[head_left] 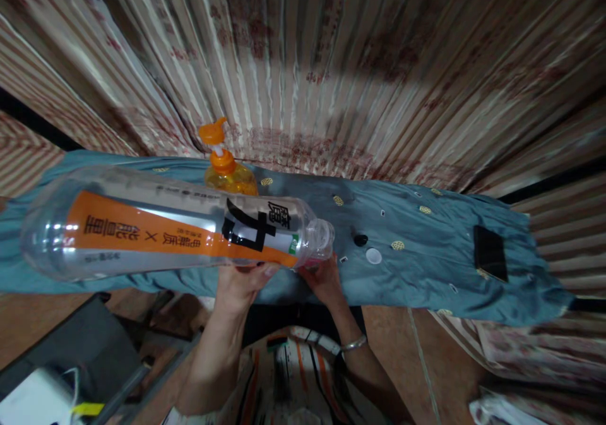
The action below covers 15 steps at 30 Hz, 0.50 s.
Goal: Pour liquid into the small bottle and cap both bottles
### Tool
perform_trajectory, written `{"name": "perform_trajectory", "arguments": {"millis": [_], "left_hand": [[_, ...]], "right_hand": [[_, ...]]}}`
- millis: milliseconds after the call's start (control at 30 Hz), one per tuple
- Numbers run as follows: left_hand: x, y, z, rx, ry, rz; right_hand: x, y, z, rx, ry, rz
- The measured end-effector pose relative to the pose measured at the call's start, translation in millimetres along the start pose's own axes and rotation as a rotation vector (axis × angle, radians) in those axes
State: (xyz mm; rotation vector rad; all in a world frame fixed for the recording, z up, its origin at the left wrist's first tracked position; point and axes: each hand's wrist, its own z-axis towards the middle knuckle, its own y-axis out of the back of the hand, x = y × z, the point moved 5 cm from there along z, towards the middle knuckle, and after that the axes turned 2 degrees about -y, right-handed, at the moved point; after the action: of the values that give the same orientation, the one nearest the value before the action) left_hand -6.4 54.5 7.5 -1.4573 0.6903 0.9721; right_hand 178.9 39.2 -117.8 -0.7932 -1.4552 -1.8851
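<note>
Dim light, small glints on bottle [175, 232], shadowed curtain [331, 77], soft stretched edges

Bottle [177, 226] | label [151, 239]: 电解质 × 能量; 魔 | rest unclear

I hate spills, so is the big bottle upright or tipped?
Tipped: the plastic drink bottle is held sideways, its neck pointing right.

Dim light; pleated, red-patterned curtains [355, 65] behind cloth-draped table [426, 270]; brown floor [391, 333]; dark-framed furniture [101, 336] lower left.
</note>
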Motion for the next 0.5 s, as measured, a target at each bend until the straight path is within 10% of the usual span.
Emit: {"name": "perform_trajectory", "arguments": {"millis": [500], "left_hand": [[-2.8, -1.7, 0.0, 0.009, -0.032, 0.025]], "right_hand": [[-0.7, 0.6, -0.1, -0.018, 0.016, -0.001]]}}
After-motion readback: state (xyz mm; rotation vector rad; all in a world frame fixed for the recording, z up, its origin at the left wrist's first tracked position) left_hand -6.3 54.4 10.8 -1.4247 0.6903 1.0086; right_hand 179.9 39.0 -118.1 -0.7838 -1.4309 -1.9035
